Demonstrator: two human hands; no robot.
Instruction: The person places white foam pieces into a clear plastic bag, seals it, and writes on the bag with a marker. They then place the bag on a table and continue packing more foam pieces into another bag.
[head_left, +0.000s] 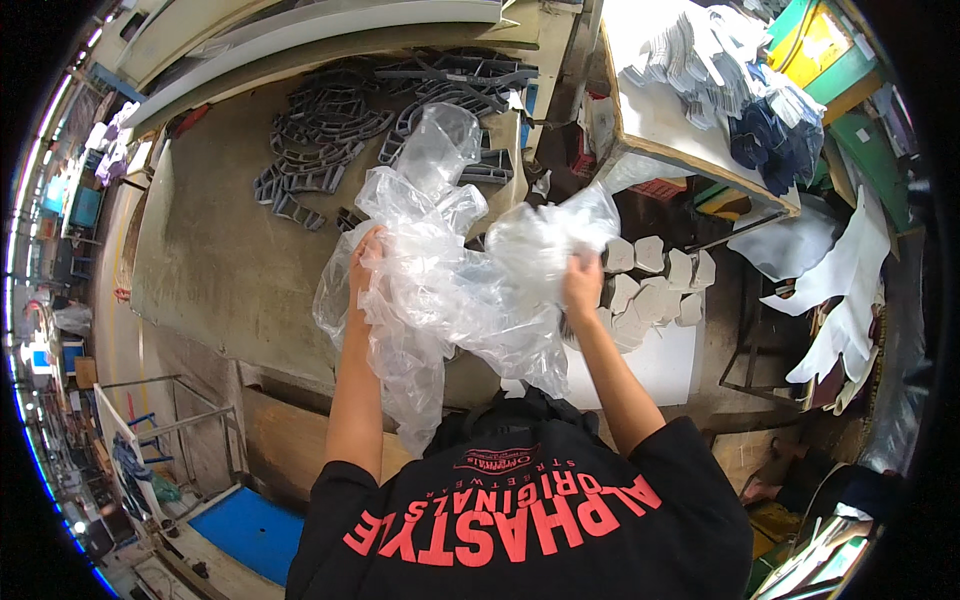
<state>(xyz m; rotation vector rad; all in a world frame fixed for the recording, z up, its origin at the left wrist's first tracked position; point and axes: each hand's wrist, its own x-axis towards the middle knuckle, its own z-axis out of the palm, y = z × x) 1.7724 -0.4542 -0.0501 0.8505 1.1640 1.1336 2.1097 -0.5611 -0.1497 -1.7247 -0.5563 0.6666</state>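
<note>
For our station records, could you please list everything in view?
Clear plastic sheeting: one bundle, transparent, between hands
Worktable: one, olive, beneath sheeting
Openwork metal frames: several, dark grey, worktable's far side
Cut pieces: many, off-white, beside the right hand
Flat sheet: one, white, near cut pieces
Side table: one, pale, upper right
Stacked pieces: many, whitish, on side table
Bundled pieces: several, dark blue, side table
Draped sheets: at least two, white, far right
Panel: one, blue, lower left
T-shirt: one, black, lower centre
Left hand: one, bare, sheeting's left
Right hand: one, bare, sheeting's right
</note>
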